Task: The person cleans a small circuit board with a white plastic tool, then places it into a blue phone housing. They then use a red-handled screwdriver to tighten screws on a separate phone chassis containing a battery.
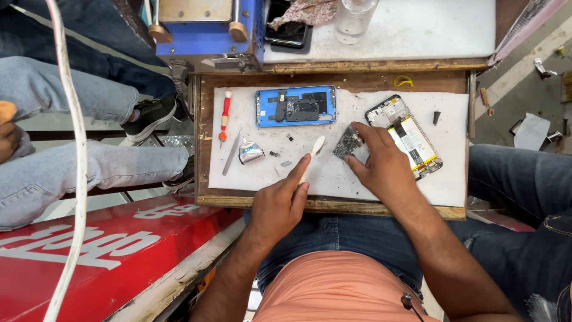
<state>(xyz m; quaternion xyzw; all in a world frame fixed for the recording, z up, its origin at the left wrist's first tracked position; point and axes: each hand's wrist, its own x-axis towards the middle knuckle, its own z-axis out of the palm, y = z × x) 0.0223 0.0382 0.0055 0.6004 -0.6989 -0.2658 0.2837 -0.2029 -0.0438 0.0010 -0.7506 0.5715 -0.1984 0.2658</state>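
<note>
Salmon-orange shirt, blue jeans, bare forearms, no sleeves

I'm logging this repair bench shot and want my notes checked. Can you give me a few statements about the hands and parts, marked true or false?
1. The left hand holds a white brush-like tool. True.
2. The right hand rests on a small dark circuit board. True.
3. The blue phone frame lies under the right hand. False: it lies apart from both hands, at the far side of the white mat.
4. The red-handled screwdriver is in the left hand. False: it lies untouched at the mat's left edge.
5. An opened phone with its battery showing lies beside the right hand. True.
</note>
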